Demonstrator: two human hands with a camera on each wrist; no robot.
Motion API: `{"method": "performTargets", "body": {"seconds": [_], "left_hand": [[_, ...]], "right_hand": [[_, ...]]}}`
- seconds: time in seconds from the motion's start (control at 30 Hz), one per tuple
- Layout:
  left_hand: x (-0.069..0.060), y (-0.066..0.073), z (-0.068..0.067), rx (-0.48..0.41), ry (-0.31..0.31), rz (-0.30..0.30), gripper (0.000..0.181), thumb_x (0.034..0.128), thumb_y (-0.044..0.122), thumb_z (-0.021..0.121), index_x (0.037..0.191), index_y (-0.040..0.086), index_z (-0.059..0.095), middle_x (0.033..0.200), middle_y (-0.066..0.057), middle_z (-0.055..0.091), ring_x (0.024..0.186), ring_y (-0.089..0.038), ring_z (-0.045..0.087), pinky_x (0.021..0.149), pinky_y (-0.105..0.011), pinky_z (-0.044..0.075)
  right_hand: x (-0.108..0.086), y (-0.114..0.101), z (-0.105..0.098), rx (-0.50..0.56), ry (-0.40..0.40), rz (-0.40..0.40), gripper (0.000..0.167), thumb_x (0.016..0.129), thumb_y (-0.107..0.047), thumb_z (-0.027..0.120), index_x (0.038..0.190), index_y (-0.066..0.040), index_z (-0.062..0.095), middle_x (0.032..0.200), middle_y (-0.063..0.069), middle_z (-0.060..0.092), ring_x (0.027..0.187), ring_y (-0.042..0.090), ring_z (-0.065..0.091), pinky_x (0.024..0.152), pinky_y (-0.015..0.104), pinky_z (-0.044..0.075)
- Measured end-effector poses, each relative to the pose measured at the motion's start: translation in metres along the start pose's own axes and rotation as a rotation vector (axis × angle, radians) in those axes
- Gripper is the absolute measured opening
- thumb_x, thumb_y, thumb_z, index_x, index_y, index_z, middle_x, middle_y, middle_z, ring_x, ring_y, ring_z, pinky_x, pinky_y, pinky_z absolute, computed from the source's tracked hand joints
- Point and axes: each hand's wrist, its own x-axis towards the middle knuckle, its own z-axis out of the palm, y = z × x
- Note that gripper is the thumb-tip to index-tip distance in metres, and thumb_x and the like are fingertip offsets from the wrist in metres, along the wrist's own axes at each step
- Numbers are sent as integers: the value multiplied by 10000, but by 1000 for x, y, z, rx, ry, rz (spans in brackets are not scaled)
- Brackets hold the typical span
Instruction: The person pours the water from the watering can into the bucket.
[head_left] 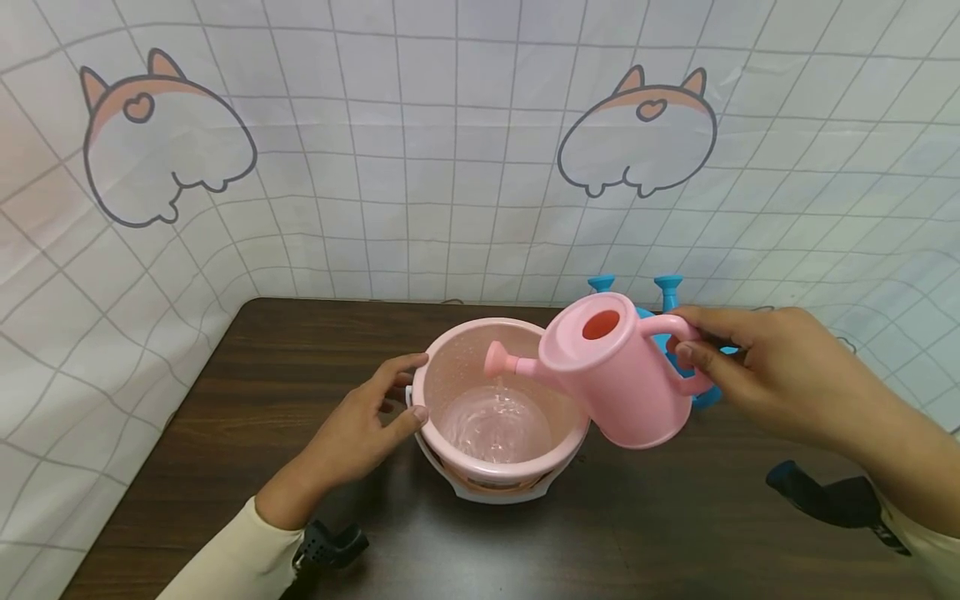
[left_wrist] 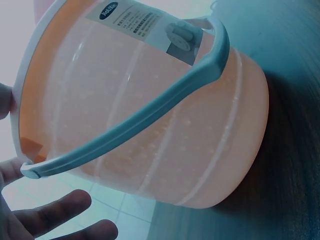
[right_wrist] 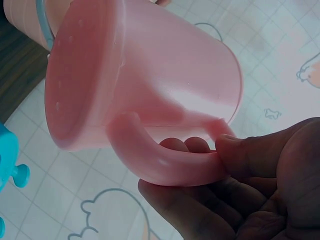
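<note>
A pink watering can [head_left: 618,383] is tilted over a pink bucket [head_left: 433,367], spout to the left. Thin water runs from its pale rose head [head_left: 497,360] into rippling water [head_left: 495,425] inside the bucket. My right hand [head_left: 772,375] holds the can by its looped handle [right_wrist: 170,167], fingers curled around it. On the bucket's left side, my left hand [head_left: 367,425] touches the rim with thumb and forefinger spread apart. Its other fingers [left_wrist: 52,212] stand off the bucket wall in the left wrist view. The bucket's grey-white carrying handle [left_wrist: 135,120] hangs down along the outside.
Behind the pink can are blue objects with flared heads [head_left: 667,283], partly hidden. Everything stands on a dark wooden table [head_left: 300,358]. A white gridded cloth [head_left: 420,167] with cartoon animal prints hangs behind and at the sides. Black straps with camera mounts [head_left: 330,546] sit at the wrists.
</note>
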Motion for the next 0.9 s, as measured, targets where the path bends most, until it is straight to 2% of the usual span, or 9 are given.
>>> {"method": "performTargets", "body": {"seconds": [0.23,0.6,0.9], "left_hand": [[2,0,4,0,-16,29,610,987,341,644,1540,245,406,1244,-52,663,1018,-197,650,886,-509,530],[1,0,7,-16,-39,-16,671,961,347,672,1549,266,358,1276,-125,639,1032,-251,655,931,-556,520],[-1,0,8,22,-50,-46,678,965,404,644,1553,321,315,1259,-100,645,1042,-241,653,861,-518,531]], "right_hand": [[-1,1,0,-1,-12,26,368,929,-25,737,1259,-186,726,896,-133,717,688,-3,682,547,189,495],[0,0,-1,-17,-2,14,344,940,-46,732,1258,-175,726,911,-89,732,687,-2,686,551,178,481],[0,0,-1,-5,-13,27,367,930,-29,737,1267,-176,722,917,-108,726,688,1,687,542,191,486]]}}
